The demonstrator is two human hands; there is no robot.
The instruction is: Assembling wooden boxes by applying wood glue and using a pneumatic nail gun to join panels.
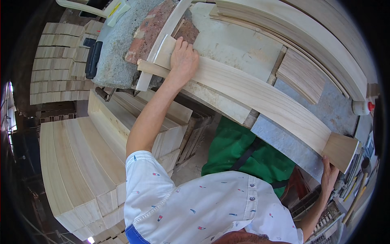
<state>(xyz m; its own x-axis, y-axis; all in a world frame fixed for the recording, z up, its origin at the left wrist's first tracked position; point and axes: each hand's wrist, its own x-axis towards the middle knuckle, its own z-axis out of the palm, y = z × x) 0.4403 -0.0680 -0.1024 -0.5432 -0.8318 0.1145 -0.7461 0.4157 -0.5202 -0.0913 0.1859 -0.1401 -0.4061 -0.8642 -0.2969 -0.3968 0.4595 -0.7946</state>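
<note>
A long pale wooden board (260,95) lies across the bench in front of me, running from upper left to lower right. My left hand (185,61) grips its left end, with the fingers curled over the wood beside a short wooden piece (154,68). At the right end a short wooden end board (340,152) meets the long board at an angle. My right hand (329,175) holds this end board at its near lower edge, the thumb against the wood and the other fingers partly hidden. A pale narrow strip (166,34) stands just left of my left hand.
Stacked wooden boxes (81,158) stand at my left, with piled wood blocks (61,63) behind. A stone block (113,53) carries a black-handled tool (93,59). Thin boards (300,75) and a white bottle with a red cap (360,107) are on the bench's far side.
</note>
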